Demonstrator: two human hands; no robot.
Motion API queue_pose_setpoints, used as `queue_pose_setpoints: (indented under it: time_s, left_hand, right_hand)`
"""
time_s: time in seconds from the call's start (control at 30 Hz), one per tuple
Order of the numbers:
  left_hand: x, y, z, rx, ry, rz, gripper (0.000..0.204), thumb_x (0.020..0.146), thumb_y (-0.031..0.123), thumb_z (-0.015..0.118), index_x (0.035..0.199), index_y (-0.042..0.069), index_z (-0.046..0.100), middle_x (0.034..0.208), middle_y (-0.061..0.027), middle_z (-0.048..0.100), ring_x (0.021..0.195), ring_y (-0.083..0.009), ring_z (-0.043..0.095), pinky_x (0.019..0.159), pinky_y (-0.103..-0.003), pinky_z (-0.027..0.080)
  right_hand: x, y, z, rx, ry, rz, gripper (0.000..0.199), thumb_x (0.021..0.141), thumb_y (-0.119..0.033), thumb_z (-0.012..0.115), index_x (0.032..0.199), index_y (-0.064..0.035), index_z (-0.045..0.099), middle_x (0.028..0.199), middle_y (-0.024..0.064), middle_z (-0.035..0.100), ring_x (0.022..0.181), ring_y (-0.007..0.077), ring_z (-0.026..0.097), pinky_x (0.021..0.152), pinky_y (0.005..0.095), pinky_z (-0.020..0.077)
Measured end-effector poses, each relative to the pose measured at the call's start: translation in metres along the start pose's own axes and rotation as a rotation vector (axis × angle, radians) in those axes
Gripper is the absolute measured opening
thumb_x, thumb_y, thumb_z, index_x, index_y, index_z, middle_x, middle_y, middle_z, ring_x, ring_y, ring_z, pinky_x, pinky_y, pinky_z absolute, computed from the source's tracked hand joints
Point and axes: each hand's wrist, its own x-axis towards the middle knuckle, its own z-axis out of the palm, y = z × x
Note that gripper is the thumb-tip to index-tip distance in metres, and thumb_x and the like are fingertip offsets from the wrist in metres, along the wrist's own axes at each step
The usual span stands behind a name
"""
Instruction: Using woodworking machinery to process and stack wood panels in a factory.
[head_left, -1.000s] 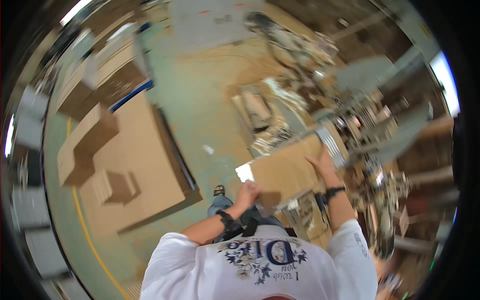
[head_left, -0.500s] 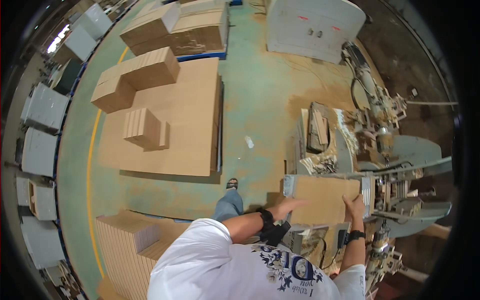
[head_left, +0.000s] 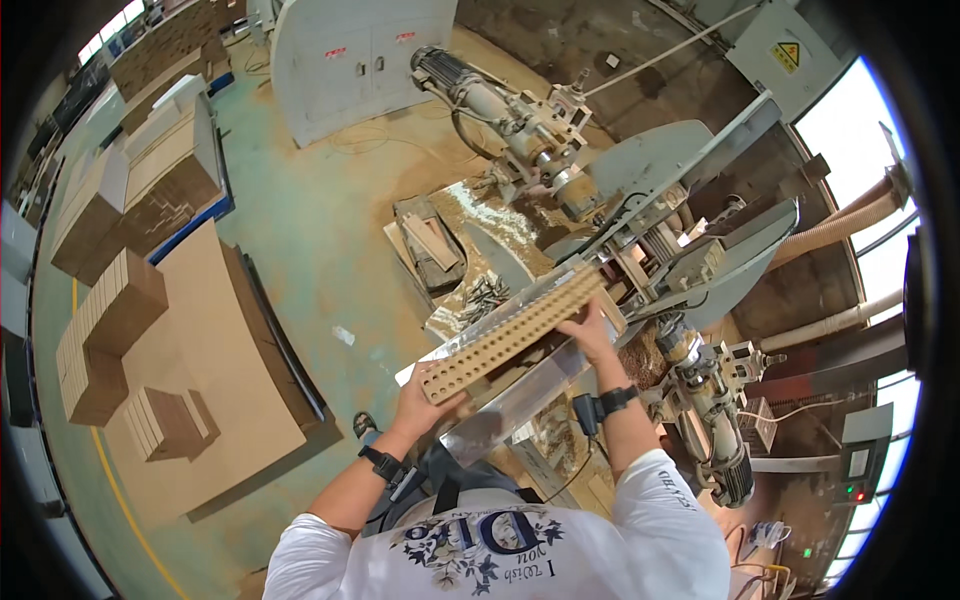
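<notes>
A stack of thin brown boards (head_left: pixel 515 335) rests across a metal-railed bed, its edges facing up with rows of round holes. My left hand (head_left: pixel 425 402) grips its near left end, fingers around the corner. Close to the machine, my right hand (head_left: pixel 592 332) holds the stack's other end, thumb on the holed side. A shiny metal rail (head_left: pixel 520 405) runs along the near side of the stack, and the boards' lower part is partly hidden.
Drilling motors flank the bed: a far one (head_left: pixel 510 115) and a near one (head_left: pixel 715 440). Wood scraps lie in a tray (head_left: pixel 430 250) beyond the stack. At left, brown boards (head_left: pixel 165 425) stand on a large sheet (head_left: pixel 245 400). A grey cabinet (head_left: pixel 365 65) stands behind.
The stack was lying with a broad brown face up; now its holed edges face up. My left hand has closed on its end. The view has swung right.
</notes>
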Motion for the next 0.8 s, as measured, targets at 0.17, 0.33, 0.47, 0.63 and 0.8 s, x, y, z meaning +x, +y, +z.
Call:
queue_pose_setpoints:
  time_s: [0.17,0.33,0.47,0.63,0.8]
  left_hand:
    - [-0.002,-0.031,0.008,0.027,0.004,-0.091,0.053,0.068,0.016,0.077,0.107,0.001,0.045,0.106,-0.013,0.059,0.098,-0.0186,0.058,0.084,-0.03,0.046]
    - [-0.002,-0.007,0.003,0.088,0.063,0.179,0.056,0.066,0.013,0.078,0.109,-0.001,0.045,0.112,-0.0118,0.057,0.104,-0.0199,0.056,0.088,-0.03,0.044]
    - [-0.007,-0.017,0.005,0.113,0.014,-0.03,0.056,0.065,0.01,0.077,0.11,0.0,0.046,0.112,-0.0114,0.057,0.101,-0.0166,0.055,0.087,-0.029,0.044]
    - [-0.013,-0.018,-0.003,-0.154,0.033,-0.276,0.051,0.07,0.009,0.073,0.114,-0.001,0.049,0.107,-0.0098,0.059,0.095,-0.0179,0.058,0.083,-0.03,0.046]
    - [-0.017,0.033,-0.006,-0.492,0.098,-0.415,0.048,0.074,0.012,0.07,0.116,0.001,0.049,0.108,-0.0106,0.059,0.096,-0.0195,0.058,0.083,-0.032,0.047]
  right_hand:
    - [0.003,0.027,0.01,0.293,-0.063,0.023,0.095,0.061,-0.007,0.081,0.136,-0.0081,0.023,0.127,0.0048,0.041,0.117,0.0213,0.042,0.099,0.0346,0.0348]
    - [-0.002,0.0,0.004,0.288,-0.044,0.154,0.095,0.059,-0.006,0.082,0.135,-0.0067,0.024,0.124,0.0066,0.043,0.117,0.0204,0.042,0.101,0.036,0.0342]
    - [-0.003,0.031,0.023,0.245,0.048,0.034,0.091,0.06,-0.005,0.08,0.133,-0.0055,0.026,0.122,0.0068,0.045,0.113,0.0208,0.047,0.098,0.0352,0.0374]
    - [0.014,0.006,0.03,-0.029,-0.035,0.042,0.091,0.058,-0.024,0.082,0.131,-0.0037,0.032,0.124,0.0125,0.046,0.116,0.0251,0.044,0.097,0.0345,0.0362]
    - [0.021,-0.089,0.01,-0.725,-0.139,-0.151,0.103,0.053,-0.034,0.084,0.133,0.0003,0.029,0.126,0.0208,0.044,0.117,0.0299,0.045,0.098,0.0356,0.0358]
